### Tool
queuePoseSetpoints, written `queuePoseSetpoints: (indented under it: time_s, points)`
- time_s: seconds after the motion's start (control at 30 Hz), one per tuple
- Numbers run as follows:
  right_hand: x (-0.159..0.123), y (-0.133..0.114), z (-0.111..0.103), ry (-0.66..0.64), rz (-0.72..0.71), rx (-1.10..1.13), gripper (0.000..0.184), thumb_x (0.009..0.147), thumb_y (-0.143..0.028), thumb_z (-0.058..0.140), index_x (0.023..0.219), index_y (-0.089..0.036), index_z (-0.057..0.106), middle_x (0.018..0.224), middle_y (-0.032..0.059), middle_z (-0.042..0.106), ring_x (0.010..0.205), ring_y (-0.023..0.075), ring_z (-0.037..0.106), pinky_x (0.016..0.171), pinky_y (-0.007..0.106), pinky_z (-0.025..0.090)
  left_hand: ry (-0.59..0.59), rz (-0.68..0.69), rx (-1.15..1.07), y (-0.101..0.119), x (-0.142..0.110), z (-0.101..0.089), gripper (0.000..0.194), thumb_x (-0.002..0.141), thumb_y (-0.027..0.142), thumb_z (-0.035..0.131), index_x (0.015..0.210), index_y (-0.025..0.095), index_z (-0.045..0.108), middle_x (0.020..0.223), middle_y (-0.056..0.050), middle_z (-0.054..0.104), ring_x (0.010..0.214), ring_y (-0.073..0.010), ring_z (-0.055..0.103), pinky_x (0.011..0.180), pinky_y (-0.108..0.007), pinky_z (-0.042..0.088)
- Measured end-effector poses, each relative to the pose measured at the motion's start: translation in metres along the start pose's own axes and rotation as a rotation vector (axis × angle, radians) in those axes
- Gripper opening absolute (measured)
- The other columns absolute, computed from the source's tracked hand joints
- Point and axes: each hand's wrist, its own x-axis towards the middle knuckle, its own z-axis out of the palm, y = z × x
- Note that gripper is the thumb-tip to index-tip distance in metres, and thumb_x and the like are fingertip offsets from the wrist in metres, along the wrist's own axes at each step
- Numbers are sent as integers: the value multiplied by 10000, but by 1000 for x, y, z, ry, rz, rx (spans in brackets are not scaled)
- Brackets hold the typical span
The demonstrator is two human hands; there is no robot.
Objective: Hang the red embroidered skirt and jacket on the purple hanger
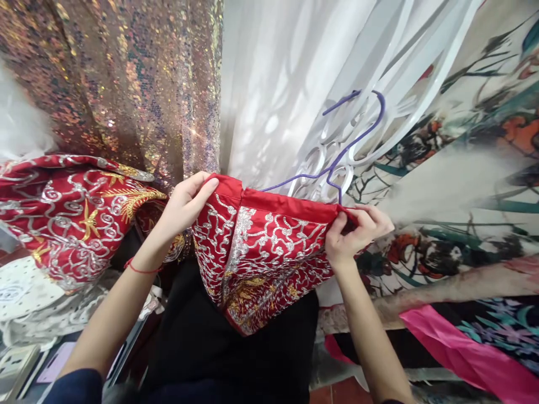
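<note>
Your left hand (189,203) pinches one top corner of the red satin garment embroidered in silver and gold (278,235), your right hand (351,238) the other, above your black clothing (240,365); you seem to be fitting the slim purple hanger (332,167), so next calls for even tension

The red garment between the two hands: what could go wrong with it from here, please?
If the left hand or the right hand loosens, the red garment might droop, since each seems to pinch only its top band. The purple hanger, partly behind that band, could catch the cloth. The silver embroidery might snag on the sequined curtain nearby.
</note>
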Motion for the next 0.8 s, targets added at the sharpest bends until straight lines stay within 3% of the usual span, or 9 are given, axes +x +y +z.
queuePoseSetpoints:
  time_s: [0.2, 0.3, 0.37, 0.47, 0.57, 0.7, 0.8]
  points:
    - [-12, -29, 24, -124, -336, -74, 442, 948, -570, 537, 1261, -270, 621, 1283, 150, 557, 1160, 305, 469, 944, 471, 375, -90, 77, 171, -1, 2, 4, 295, 940, 465, 594, 877, 177, 606, 728, 23, 563, 634, -100, 488, 598, -222, 387]
    - [-12, -40, 33, -231, -267, -123, 508, 937, -606, 540, 1270, -240, 657, 1214, 157, 595, 1116, 308, 472, 942, 472, 334, -212, 212, 398, 5, 14, 1, 296, 926, 464, 622, 851, 179, 643, 653, 36, 557, 574, -95, 456, 581, -232, 343]
    - [-9, -45, 35, -252, -214, -116, 445, 958, -549, 546, 1198, -205, 693, 1068, 139, 628, 1012, 274, 500, 903, 443, 326, -313, 323, 526, 7, 25, -1, 304, 956, 437, 580, 797, 184, 637, 590, 44, 510, 525, -93, 420, 566, -244, 309]
    - [0, -55, 36, -238, -267, 9, 201, 981, -339, 570, 1021, -214, 722, 859, 65, 616, 854, 202, 500, 813, 372, 318, -395, 419, 578, 6, 37, 0, 293, 995, 398, 510, 809, 194, 607, 578, 44, 484, 507, -103, 444, 560, -253, 302]
    - [12, -66, 40, -233, -274, 160, 175, 983, -230, 544, 936, -230, 713, 795, 45, 599, 788, 177, 483, 742, 348, 304, -334, 434, 567, 2, 39, 5, 300, 1005, 403, 469, 800, 202, 557, 583, 39, 469, 499, -116, 452, 546, -261, 300]
    - [21, -75, 50, -320, -164, 153, 239, 1004, -293, 495, 907, -239, 707, 791, 62, 601, 754, 181, 474, 701, 361, 304, -203, 367, 585, 5, 34, 12, 313, 1016, 432, 422, 842, 209, 554, 574, 40, 460, 489, -126, 431, 547, -265, 299]
    - [21, -75, 51, -397, -105, 175, 230, 998, -283, 489, 933, -241, 706, 833, 73, 615, 774, 184, 485, 710, 369, 307, -234, 320, 612, 9, 34, 14, 363, 939, 568, 563, 978, 207, 580, 617, 42, 520, 527, -135, 499, 566, -255, 331]
